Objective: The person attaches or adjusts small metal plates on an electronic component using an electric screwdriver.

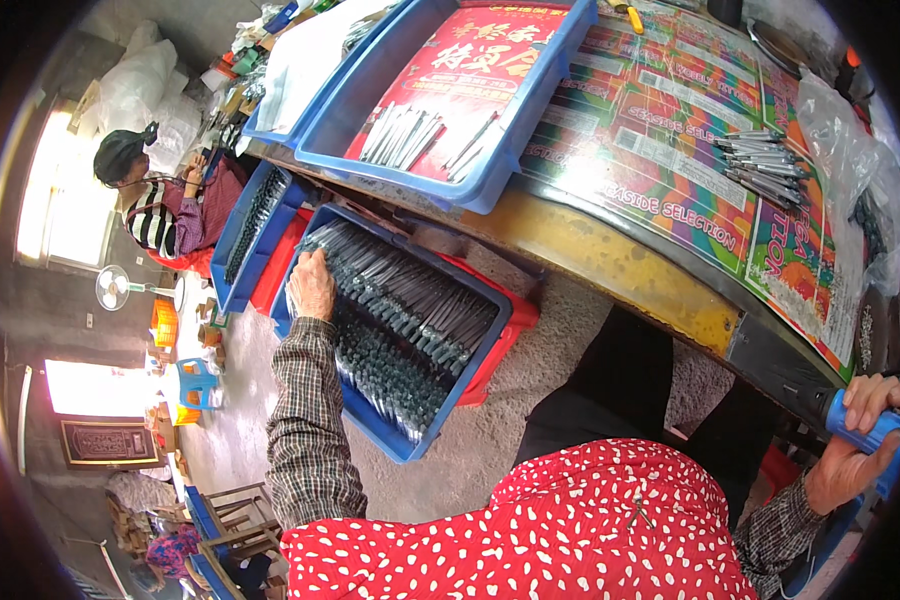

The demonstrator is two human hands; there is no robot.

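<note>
My left hand (312,285) is at the left corner of a blue crate (400,447), its fingers curled at the ends of the slim dark pen-like rods (400,290) lying there in rows. What those fingertips pinch, if anything, is hidden. Grey-green tips of more rods (390,375) fill the crate's near half. At the far right my right hand (865,440) wraps round the blue handle of a tool (875,432). The picture's dark rim cuts that tool off, so its kind cannot be made out.
A workbench (610,260) carries a blue tray (500,190) with silver pens (402,137), and a pen pile (765,168) beside a clear plastic bag (850,150). Another blue bin (232,285) of rods stands left. A seated person (175,205) works beyond; a fan (112,287) stands behind.
</note>
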